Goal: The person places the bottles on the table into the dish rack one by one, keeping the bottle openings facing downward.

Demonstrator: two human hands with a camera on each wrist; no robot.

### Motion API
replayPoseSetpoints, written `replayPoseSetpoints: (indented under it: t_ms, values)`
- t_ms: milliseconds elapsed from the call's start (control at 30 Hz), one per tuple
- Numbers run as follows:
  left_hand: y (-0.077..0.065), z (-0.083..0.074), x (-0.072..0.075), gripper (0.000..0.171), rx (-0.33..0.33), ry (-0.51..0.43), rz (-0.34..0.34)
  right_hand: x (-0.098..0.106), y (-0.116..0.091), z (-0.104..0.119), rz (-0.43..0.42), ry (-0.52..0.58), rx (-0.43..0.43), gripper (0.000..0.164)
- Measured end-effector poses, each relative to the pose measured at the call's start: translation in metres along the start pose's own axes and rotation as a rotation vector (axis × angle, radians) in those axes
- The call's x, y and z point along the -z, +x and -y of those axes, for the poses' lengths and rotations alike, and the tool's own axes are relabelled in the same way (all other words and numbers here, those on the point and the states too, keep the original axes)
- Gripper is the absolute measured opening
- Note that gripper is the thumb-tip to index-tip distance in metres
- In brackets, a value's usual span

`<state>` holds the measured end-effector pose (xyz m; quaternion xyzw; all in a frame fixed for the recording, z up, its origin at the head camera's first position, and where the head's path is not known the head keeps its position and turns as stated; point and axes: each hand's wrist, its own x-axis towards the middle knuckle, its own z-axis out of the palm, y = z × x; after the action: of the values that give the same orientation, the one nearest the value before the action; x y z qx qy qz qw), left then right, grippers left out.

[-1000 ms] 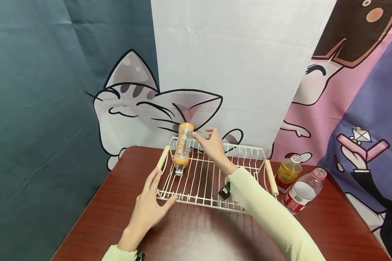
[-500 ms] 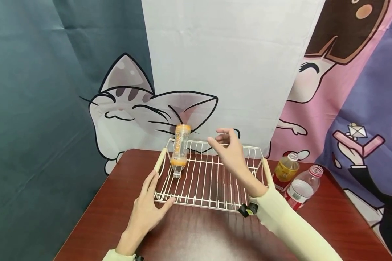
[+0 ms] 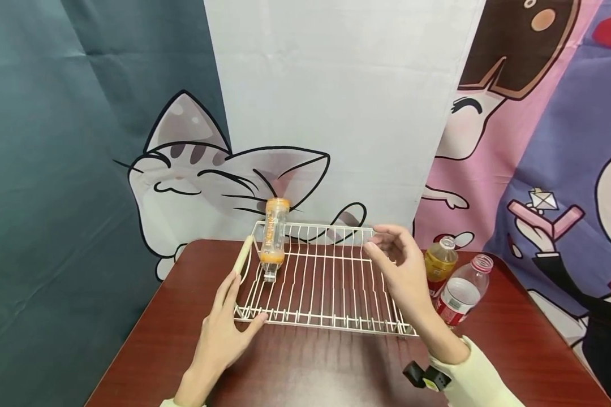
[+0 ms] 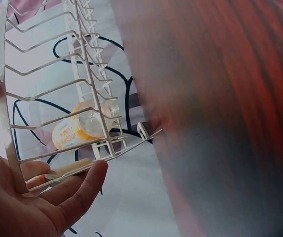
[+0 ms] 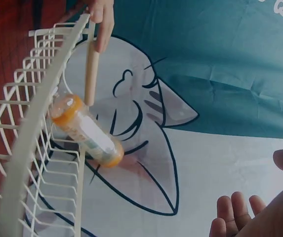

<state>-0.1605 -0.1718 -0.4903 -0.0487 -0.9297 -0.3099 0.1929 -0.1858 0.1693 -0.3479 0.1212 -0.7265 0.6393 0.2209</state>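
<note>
A clear plastic bottle with orange bands point(image 3: 274, 232) leans in the left end of a white wire rack point(image 3: 327, 325), its neck pointing down toward me and its base up at the back. At the rack's near left corner, my left hand point(image 3: 221, 333) rests its long, nearly straight fingers on the wooden handle point(image 3: 242, 254), thumb at the front rail. In the left wrist view, fingers point(image 4: 84, 190) lie along the outside of the end wires. My right hand point(image 3: 399, 268) is over the rack's right end, fingers loosely bent and holding nothing; it hides the right handle.
Right of the rack, two more bottles stand on the red-brown table point(image 3: 305, 367): one with a yellow label point(image 3: 439, 263) and, nearer, a clear one with a red-and-white label point(image 3: 460, 294). A cartoon-printed curtain point(image 3: 346, 113) hangs right behind the table.
My right hand has moved away from the orange-banded bottle, rightward across the rack toward the two standing bottles. My left hand stays at the rack's left corner. The bottle keeps its leaning place.
</note>
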Motion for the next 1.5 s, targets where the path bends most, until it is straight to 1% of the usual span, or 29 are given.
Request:
replayPoseSetpoints:
  t_ms: [133,300,467,633,733,800,900,933,967,1033,1133,1167,1200,1300,1367,1400,1433,1500]
  values:
    - [-0.002,0.001,-0.002,0.103,0.006,0.001,0.001,0.011,-0.016,-0.002,-0.051,0.042,0.047,0.030]
    - [-0.004,0.001,-0.003,0.104,0.005,0.001,-0.007,0.026,-0.035,-0.007,-0.114,0.124,0.104,0.031]
    - [-0.002,0.001,-0.003,0.104,-0.006,0.004,-0.014,0.041,-0.054,-0.018,-0.140,0.222,0.193,0.030]
    - [-0.001,0.001,-0.003,0.104,-0.006,0.004,-0.011,0.056,-0.072,-0.027,-0.184,0.258,0.251,0.032]
    - [-0.001,0.001,-0.002,0.105,-0.005,0.005,-0.011,0.066,-0.078,-0.034,-0.208,0.299,0.313,0.039]
    - [-0.001,0.001,-0.002,0.105,-0.007,0.007,-0.009,0.073,-0.081,-0.040,-0.241,0.328,0.350,0.045]
    - [0.000,0.000,-0.002,0.104,-0.010,0.008,-0.005,0.085,-0.084,-0.051,-0.332,0.302,0.378,0.056]
    - [0.000,0.000,-0.002,0.104,-0.010,0.010,-0.003,0.089,-0.085,-0.055,-0.373,0.281,0.374,0.061]
    - [0.000,0.000,-0.001,0.104,-0.011,0.010,-0.003,0.093,-0.086,-0.059,-0.420,0.226,0.361,0.065]
    - [-0.001,0.001,-0.001,0.104,-0.011,0.011,-0.006,0.101,-0.086,-0.066,-0.509,0.081,0.310,0.073]
    - [-0.001,0.001,-0.001,0.104,-0.007,0.010,-0.015,0.112,-0.085,-0.077,-0.608,-0.117,0.179,0.082]
    - [-0.001,0.001,-0.001,0.104,-0.006,0.009,-0.017,0.116,-0.084,-0.081,-0.625,-0.157,0.126,0.082]
    - [-0.001,0.001,-0.001,0.105,-0.006,0.009,-0.018,0.120,-0.083,-0.085,-0.632,-0.153,0.074,0.081]
    - [-0.002,0.001,-0.002,0.105,-0.005,0.002,-0.013,0.130,-0.081,-0.100,-0.622,-0.058,-0.097,0.078]
    - [-0.002,0.002,-0.003,0.105,-0.006,0.000,-0.011,0.137,-0.078,-0.111,-0.593,-0.013,-0.232,0.082]
    - [-0.002,0.002,-0.003,0.105,-0.007,0.000,-0.012,0.140,-0.077,-0.116,-0.569,-0.017,-0.296,0.086]
    - [-0.002,0.002,-0.003,0.105,-0.006,-0.002,-0.014,0.143,-0.076,-0.121,-0.540,-0.046,-0.354,0.092]
    - [-0.002,0.001,-0.003,0.105,-0.003,-0.001,-0.020,0.149,-0.073,-0.131,-0.475,-0.130,-0.433,0.102]
